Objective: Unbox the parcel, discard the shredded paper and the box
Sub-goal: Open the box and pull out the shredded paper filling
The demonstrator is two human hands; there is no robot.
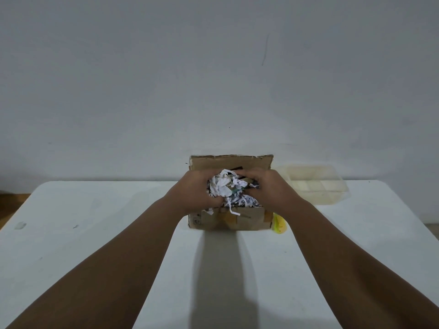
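Observation:
An open brown cardboard box (237,219) stands near the far edge of the white table (95,233), its rear flap upright. Shredded white and printed paper (226,188) fills it and spills over the front wall. My left hand (192,191) grips the clump from the left. My right hand (268,188) grips the same clump from the right. Both hands are curled round the paper just above the box's opening. What lies under the paper is hidden.
A clear plastic container (313,184) with compartments sits to the right of the box near the wall. A small yellow object (279,224) lies beside the box's front right corner, partly hidden by my right forearm. A grey wall stands close behind the table.

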